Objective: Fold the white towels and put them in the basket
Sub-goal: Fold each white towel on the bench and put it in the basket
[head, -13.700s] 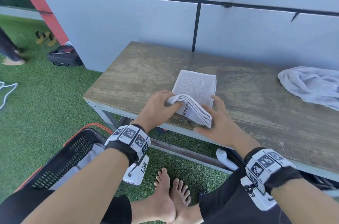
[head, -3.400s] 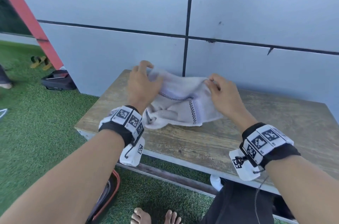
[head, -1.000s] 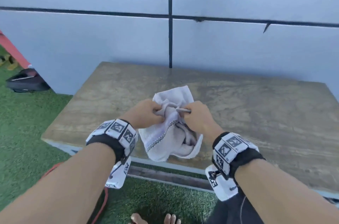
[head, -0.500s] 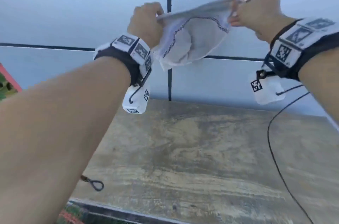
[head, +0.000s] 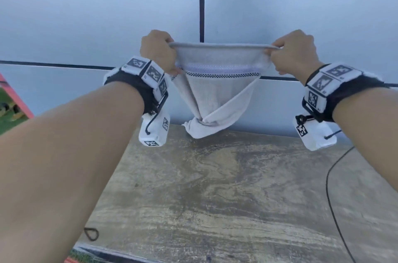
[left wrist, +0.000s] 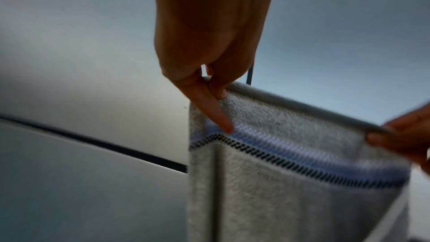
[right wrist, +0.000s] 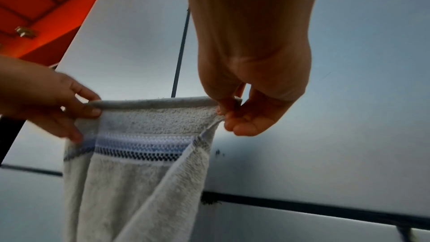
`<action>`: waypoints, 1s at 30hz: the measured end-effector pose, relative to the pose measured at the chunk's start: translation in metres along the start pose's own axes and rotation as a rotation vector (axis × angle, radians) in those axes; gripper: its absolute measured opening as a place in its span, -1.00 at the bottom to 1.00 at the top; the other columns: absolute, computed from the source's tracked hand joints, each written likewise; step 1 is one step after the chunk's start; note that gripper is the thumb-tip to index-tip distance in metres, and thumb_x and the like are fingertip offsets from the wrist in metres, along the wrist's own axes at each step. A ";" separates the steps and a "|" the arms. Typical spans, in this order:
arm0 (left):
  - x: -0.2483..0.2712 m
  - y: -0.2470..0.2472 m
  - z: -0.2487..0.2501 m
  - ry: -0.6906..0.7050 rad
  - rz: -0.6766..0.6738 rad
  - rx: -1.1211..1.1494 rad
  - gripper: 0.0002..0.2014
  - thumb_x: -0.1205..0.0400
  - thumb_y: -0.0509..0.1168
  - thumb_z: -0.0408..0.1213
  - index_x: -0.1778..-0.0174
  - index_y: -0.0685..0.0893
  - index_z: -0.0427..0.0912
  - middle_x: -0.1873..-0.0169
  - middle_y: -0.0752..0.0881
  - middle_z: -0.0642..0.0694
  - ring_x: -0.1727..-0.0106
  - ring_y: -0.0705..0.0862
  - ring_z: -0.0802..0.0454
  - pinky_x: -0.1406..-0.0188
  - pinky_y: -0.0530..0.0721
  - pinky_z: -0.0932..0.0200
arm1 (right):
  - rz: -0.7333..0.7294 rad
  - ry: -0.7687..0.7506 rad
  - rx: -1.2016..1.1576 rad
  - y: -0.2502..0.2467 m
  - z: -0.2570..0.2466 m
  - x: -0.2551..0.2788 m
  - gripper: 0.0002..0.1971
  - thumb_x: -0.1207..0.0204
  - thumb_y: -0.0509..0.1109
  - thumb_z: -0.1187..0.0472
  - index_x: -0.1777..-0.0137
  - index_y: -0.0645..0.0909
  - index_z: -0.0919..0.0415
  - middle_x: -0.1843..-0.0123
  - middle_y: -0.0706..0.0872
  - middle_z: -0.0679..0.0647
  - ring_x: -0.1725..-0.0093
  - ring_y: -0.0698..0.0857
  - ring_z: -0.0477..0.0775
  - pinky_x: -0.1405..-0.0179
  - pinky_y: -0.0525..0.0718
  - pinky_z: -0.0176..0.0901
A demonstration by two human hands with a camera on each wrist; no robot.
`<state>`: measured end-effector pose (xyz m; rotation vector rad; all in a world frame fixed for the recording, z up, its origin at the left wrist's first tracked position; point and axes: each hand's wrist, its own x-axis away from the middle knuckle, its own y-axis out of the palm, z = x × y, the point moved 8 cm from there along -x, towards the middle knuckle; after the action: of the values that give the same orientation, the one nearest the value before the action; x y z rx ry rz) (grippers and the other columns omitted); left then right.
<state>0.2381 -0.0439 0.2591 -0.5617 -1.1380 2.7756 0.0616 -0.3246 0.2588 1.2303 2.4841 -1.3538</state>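
Towel [head: 215, 90] hangs in the air between two raised hands, its top hem stretched level from left hand [head: 158, 53] to right hand [head: 294, 53]. Each pinches one upper corner; the twisted lower part dangles just above the wooden table [head: 215, 198].

Head view bright and even; wrist views dimmer, softly blurred.
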 end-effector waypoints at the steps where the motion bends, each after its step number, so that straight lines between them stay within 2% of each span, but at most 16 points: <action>1: -0.005 -0.002 -0.005 -0.087 0.024 0.139 -0.83 -0.49 0.45 -0.48 0.04 0.77 -0.20 0.18 0.72 -0.12 0.10 0.80 -0.11 0.29 0.74 0.18 | 0.002 0.041 -0.087 0.000 -0.001 -0.004 -0.82 -0.50 0.36 0.30 0.18 0.81 0.29 0.32 0.76 0.30 0.42 0.79 0.27 0.38 0.80 -0.09; 3: -0.020 -0.006 -0.005 -0.121 0.092 0.345 -0.82 -0.55 0.33 -0.52 0.09 0.79 -0.19 0.13 0.74 -0.12 0.16 0.80 -0.09 0.44 0.71 0.26 | 0.039 0.089 -0.272 -0.005 -0.008 -0.013 -0.81 -0.39 0.34 0.37 0.14 0.77 0.44 0.32 0.76 0.26 0.40 0.82 0.23 0.32 0.86 0.17; 5: -0.020 -0.023 0.012 0.041 0.197 0.390 -0.79 -0.55 0.24 -0.51 0.17 0.70 -0.13 0.17 0.74 -0.09 0.21 0.74 0.00 0.33 0.69 0.26 | 0.125 0.047 -0.425 -0.018 -0.020 -0.022 -0.77 -0.24 0.31 0.37 0.17 0.70 0.48 0.32 0.63 0.14 0.37 0.74 0.10 0.27 0.81 0.41; 6: -0.013 -0.032 0.020 0.152 0.265 0.392 -0.78 -0.56 0.19 -0.49 0.16 0.66 -0.10 0.21 0.70 -0.03 0.24 0.67 0.10 0.33 0.62 0.32 | 0.176 -0.005 -0.478 -0.025 -0.025 -0.026 -0.78 -0.23 0.32 0.32 0.19 0.70 0.43 0.32 0.63 0.09 0.34 0.70 0.06 0.18 0.80 0.41; 8: 0.000 -0.038 0.026 0.312 0.300 0.413 -0.80 -0.56 0.15 -0.47 0.15 0.62 -0.10 0.31 0.62 0.06 0.34 0.53 0.24 0.38 0.49 0.41 | 0.251 -0.090 -0.466 -0.033 -0.030 -0.027 -0.74 -0.29 0.29 0.19 0.17 0.70 0.36 0.34 0.61 0.02 0.34 0.63 -0.01 0.16 0.78 0.07; 9: 0.003 -0.033 0.023 0.330 0.255 0.403 -0.81 -0.56 0.16 -0.47 0.15 0.62 -0.11 0.35 0.59 0.08 0.38 0.49 0.26 0.41 0.45 0.42 | 0.269 -0.084 -0.423 -0.032 -0.029 -0.025 -0.68 -0.31 0.27 0.14 0.12 0.67 0.39 0.35 0.57 0.03 0.36 0.57 -0.01 0.25 0.75 0.11; 12: -0.003 -0.001 -0.007 0.192 0.049 0.275 -0.83 -0.59 0.23 -0.44 0.18 0.66 -0.12 0.39 0.61 0.02 0.42 0.52 0.14 0.52 0.43 0.33 | 0.179 0.069 -0.245 -0.014 -0.014 -0.020 -0.71 -0.45 0.35 0.16 -0.01 0.72 0.37 0.27 0.72 0.18 0.43 0.67 0.12 0.35 0.78 0.00; 14: -0.004 0.007 -0.016 0.142 0.002 0.274 -0.83 -0.59 0.24 -0.45 0.19 0.67 -0.12 0.38 0.63 -0.01 0.40 0.53 0.07 0.57 0.43 0.32 | 0.015 0.218 -0.321 0.011 -0.001 -0.016 -0.82 -0.58 0.42 0.23 -0.10 0.77 0.25 0.25 0.76 0.21 0.43 0.73 0.13 0.38 0.82 -0.05; 17: -0.006 -0.004 -0.004 0.165 0.040 0.334 -0.80 -0.60 0.22 -0.47 0.24 0.62 -0.10 0.36 0.61 0.01 0.43 0.51 0.14 0.68 0.42 0.39 | -0.062 0.298 -0.612 0.030 -0.006 -0.013 -0.91 -0.67 0.36 0.26 -0.03 0.70 0.16 0.15 0.81 0.24 0.28 0.85 0.18 0.29 0.85 -0.04; 19: -0.008 -0.021 0.008 0.255 0.123 0.359 -0.80 -0.63 0.24 -0.42 0.26 0.58 -0.06 0.34 0.61 0.03 0.40 0.50 0.18 0.54 0.45 0.40 | -0.014 0.288 -0.806 0.029 -0.013 -0.020 -0.89 -0.67 0.34 0.30 -0.01 0.70 0.14 0.02 0.82 0.23 0.15 0.87 0.21 0.23 0.85 -0.07; 22: -0.007 -0.038 0.014 0.371 0.190 0.462 -0.79 -0.63 0.25 -0.41 0.26 0.54 -0.03 0.30 0.62 0.00 0.38 0.49 0.20 0.40 0.48 0.35 | 0.117 0.190 -1.037 0.017 -0.028 -0.028 -0.85 -0.66 0.35 0.33 -0.02 0.76 0.16 0.04 0.82 0.16 0.06 0.87 0.21 0.13 0.82 -0.14; 24: -0.007 -0.033 0.008 0.345 0.128 0.428 -0.74 -0.65 0.26 -0.41 0.30 0.52 0.00 0.36 0.57 0.01 0.48 0.45 0.27 0.48 0.43 0.40 | 0.139 0.155 -1.026 0.016 -0.034 -0.030 -0.82 -0.66 0.34 0.36 0.07 0.76 0.17 0.09 0.81 0.16 0.08 0.87 0.20 0.11 0.82 -0.14; 26: -0.011 -0.025 0.000 0.268 0.073 0.365 -0.74 -0.66 0.27 -0.40 0.31 0.55 -0.01 0.38 0.57 0.01 0.47 0.45 0.25 0.52 0.42 0.42 | 0.075 0.148 -0.898 0.021 -0.036 -0.034 -0.80 -0.63 0.38 0.39 0.18 0.69 0.14 0.16 0.75 0.09 0.14 0.86 0.02 0.20 0.79 -0.28; 27: -0.012 -0.025 -0.001 0.251 0.072 0.373 -0.77 -0.65 0.26 -0.41 0.29 0.57 -0.04 0.36 0.58 -0.01 0.45 0.47 0.22 0.53 0.43 0.41 | 0.018 0.140 -0.816 0.025 -0.039 -0.036 -0.81 -0.64 0.37 0.37 0.16 0.61 0.09 0.15 0.68 0.02 0.14 0.81 -0.09 0.26 0.75 -0.36; 29: -0.010 -0.037 0.008 0.295 0.127 0.428 -0.85 -0.65 0.24 -0.43 0.22 0.58 -0.13 0.34 0.59 0.00 0.42 0.47 0.20 0.49 0.44 0.38 | -0.035 0.138 -0.818 0.027 -0.045 -0.043 -0.91 -0.68 0.31 0.31 0.00 0.51 0.10 0.08 0.58 -0.01 0.06 0.72 -0.06 0.26 0.74 -0.37; 30: -0.008 -0.047 0.016 0.352 0.177 0.457 -0.88 -0.65 0.24 -0.43 0.18 0.57 -0.17 0.32 0.59 0.00 0.39 0.47 0.19 0.43 0.45 0.37 | 0.009 0.122 -0.875 0.021 -0.050 -0.046 -0.93 -0.68 0.29 0.31 -0.09 0.52 0.16 0.06 0.59 0.02 0.08 0.73 -0.03 0.22 0.77 -0.32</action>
<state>0.2366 -0.0224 0.3046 -1.0694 -0.3834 2.7795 0.1219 -0.3101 0.2930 1.0862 2.6258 -0.0915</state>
